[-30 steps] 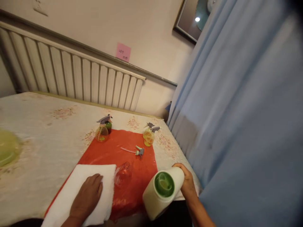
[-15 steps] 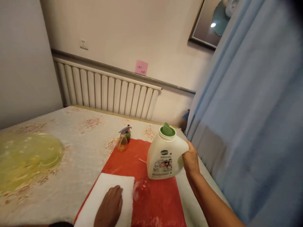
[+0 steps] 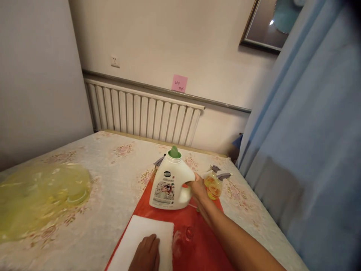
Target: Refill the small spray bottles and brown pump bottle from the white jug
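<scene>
Detergent jug (image 3: pixel 169 184) stands upright on the red mat (image 3: pixel 203 241), its handle gripped by the right hand (image 3: pixel 198 188); left hand (image 3: pixel 146 256) lies flat, fingers open, on the white towel (image 3: pixel 135 241).

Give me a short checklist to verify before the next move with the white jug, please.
1. Right hand grips the handle of the white detergent jug: ok.
2. Jug upright on the red mat: ok.
3. Green cap closed tight: cannot tell.
4. Left hand flat on the white folded towel: ok.
5. Clear bottle on the mat stands upright: not ok, it seems to lie on its side.
6. Yellow spray bottle apart from the jug: ok.
</scene>
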`<state>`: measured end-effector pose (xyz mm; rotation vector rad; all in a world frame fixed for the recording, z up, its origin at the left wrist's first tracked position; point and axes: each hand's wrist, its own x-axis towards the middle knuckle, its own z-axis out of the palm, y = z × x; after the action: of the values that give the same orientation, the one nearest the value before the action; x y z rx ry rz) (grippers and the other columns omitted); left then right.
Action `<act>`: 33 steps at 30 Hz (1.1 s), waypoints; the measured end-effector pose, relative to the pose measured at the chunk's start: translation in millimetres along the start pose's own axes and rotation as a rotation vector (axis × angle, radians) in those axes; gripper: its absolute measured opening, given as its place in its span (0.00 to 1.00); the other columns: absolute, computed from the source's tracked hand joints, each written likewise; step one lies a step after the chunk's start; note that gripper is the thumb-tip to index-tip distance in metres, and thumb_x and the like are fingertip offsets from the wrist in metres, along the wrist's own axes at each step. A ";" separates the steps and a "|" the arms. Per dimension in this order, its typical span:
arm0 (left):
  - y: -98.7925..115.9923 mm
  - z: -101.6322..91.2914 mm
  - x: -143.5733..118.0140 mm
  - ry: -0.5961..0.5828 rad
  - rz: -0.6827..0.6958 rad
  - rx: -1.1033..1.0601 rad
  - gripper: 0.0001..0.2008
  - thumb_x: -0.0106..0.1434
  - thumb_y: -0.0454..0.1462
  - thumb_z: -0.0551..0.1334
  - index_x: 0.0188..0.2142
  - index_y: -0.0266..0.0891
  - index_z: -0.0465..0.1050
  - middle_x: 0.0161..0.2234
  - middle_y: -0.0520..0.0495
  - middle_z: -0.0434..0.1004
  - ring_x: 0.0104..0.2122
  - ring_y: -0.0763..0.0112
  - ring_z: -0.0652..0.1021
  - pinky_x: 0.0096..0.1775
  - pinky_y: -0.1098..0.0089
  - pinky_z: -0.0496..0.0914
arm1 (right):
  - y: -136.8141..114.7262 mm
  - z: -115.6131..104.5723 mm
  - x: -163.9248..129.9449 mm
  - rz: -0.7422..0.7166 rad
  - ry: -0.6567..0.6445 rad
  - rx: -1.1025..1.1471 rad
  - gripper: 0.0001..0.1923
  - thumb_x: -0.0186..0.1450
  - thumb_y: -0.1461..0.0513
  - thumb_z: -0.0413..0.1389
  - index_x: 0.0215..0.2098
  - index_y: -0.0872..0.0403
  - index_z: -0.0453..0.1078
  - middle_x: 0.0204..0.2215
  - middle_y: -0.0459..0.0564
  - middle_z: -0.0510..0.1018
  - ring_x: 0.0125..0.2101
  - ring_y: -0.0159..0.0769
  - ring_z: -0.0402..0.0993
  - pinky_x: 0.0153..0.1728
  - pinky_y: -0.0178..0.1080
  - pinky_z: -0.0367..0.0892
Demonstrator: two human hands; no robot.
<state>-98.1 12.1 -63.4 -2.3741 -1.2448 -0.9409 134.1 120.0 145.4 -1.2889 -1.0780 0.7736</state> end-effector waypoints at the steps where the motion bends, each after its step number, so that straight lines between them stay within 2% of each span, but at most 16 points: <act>1: -0.4 0.8 -0.5 0.006 0.004 0.004 0.15 0.60 0.34 0.57 0.47 0.43 0.70 0.44 0.44 0.81 0.43 0.62 0.80 0.44 0.63 0.79 | 3.6 8.2 -0.3 0.014 -0.018 0.006 0.14 0.47 0.60 0.55 0.32 0.54 0.73 0.27 0.44 0.79 0.27 0.34 0.68 0.28 0.34 0.62; 4: -1.1 3.3 -1.8 0.023 0.017 0.015 0.14 0.60 0.34 0.57 0.47 0.42 0.71 0.44 0.43 0.82 0.42 0.61 0.81 0.43 0.63 0.79 | 14.5 27.6 -1.6 0.053 -0.062 0.007 0.12 0.46 0.61 0.56 0.30 0.53 0.73 0.27 0.44 0.78 0.26 0.34 0.67 0.27 0.33 0.62; 7: -1.3 4.8 -2.6 0.069 0.036 0.034 0.14 0.61 0.34 0.56 0.46 0.41 0.71 0.43 0.42 0.82 0.42 0.61 0.81 0.41 0.62 0.79 | 26.7 37.7 -2.6 0.089 -0.098 -0.007 0.13 0.44 0.62 0.57 0.30 0.53 0.72 0.27 0.43 0.78 0.26 0.34 0.67 0.26 0.33 0.61; 10: -0.6 3.9 -2.2 0.090 0.033 0.037 0.15 0.61 0.33 0.55 0.46 0.41 0.71 0.43 0.42 0.82 0.42 0.60 0.80 0.41 0.62 0.78 | 40.0 42.0 -2.8 0.114 -0.123 -0.019 0.14 0.44 0.63 0.58 0.31 0.54 0.72 0.27 0.43 0.77 0.26 0.34 0.68 0.26 0.34 0.62; 16: 1.8 -1.5 0.8 0.040 0.019 0.005 0.15 0.60 0.32 0.56 0.46 0.40 0.72 0.43 0.42 0.81 0.42 0.61 0.79 0.42 0.62 0.78 | 61.9 48.2 -4.5 0.134 -0.179 -0.046 0.15 0.45 0.62 0.60 0.32 0.55 0.71 0.26 0.42 0.77 0.26 0.34 0.68 0.27 0.34 0.62; 21: 3.0 -4.0 3.1 0.015 0.003 -0.025 0.14 0.61 0.33 0.56 0.46 0.40 0.72 0.43 0.42 0.80 0.42 0.61 0.79 0.43 0.62 0.77 | 60.6 44.7 -9.8 0.109 -0.251 -0.087 0.15 0.47 0.60 0.62 0.34 0.55 0.72 0.27 0.43 0.78 0.28 0.34 0.69 0.29 0.34 0.63; 24: 3.3 -4.7 3.8 -0.005 -0.017 -0.049 0.13 0.62 0.33 0.56 0.46 0.41 0.72 0.44 0.43 0.80 0.42 0.62 0.79 0.44 0.62 0.77 | 49.2 29.2 -5.7 0.076 -0.395 -0.111 0.20 0.45 0.61 0.65 0.37 0.54 0.74 0.32 0.44 0.80 0.32 0.36 0.72 0.33 0.35 0.66; 27: 2.9 -4.5 4.3 -0.025 -0.029 -0.069 0.13 0.62 0.33 0.57 0.46 0.42 0.72 0.44 0.43 0.80 0.42 0.62 0.79 0.44 0.62 0.77 | 37.9 -1.7 6.6 0.052 -0.513 -0.161 0.27 0.42 0.61 0.67 0.43 0.52 0.75 0.37 0.45 0.81 0.37 0.38 0.75 0.38 0.37 0.69; 30: 2.3 -3.8 4.8 -0.022 -0.034 -0.084 0.13 0.62 0.34 0.57 0.46 0.42 0.72 0.44 0.43 0.80 0.43 0.61 0.79 0.45 0.61 0.76 | 36.7 -43.3 18.2 0.044 -0.473 -0.287 0.26 0.46 0.62 0.65 0.45 0.52 0.75 0.38 0.46 0.81 0.38 0.38 0.76 0.38 0.38 0.70; 33: 1.9 -3.9 5.3 -0.014 -0.037 -0.084 0.13 0.63 0.34 0.56 0.46 0.43 0.72 0.43 0.44 0.80 0.43 0.61 0.79 0.46 0.60 0.76 | 50.7 -82.9 17.0 0.035 -0.329 -0.482 0.17 0.48 0.65 0.62 0.38 0.54 0.75 0.32 0.46 0.80 0.33 0.36 0.75 0.36 0.37 0.68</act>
<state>-95.9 12.3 -56.9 -2.4333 -1.2825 -1.0086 223.0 113.8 103.2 -1.6213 -1.5781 0.7972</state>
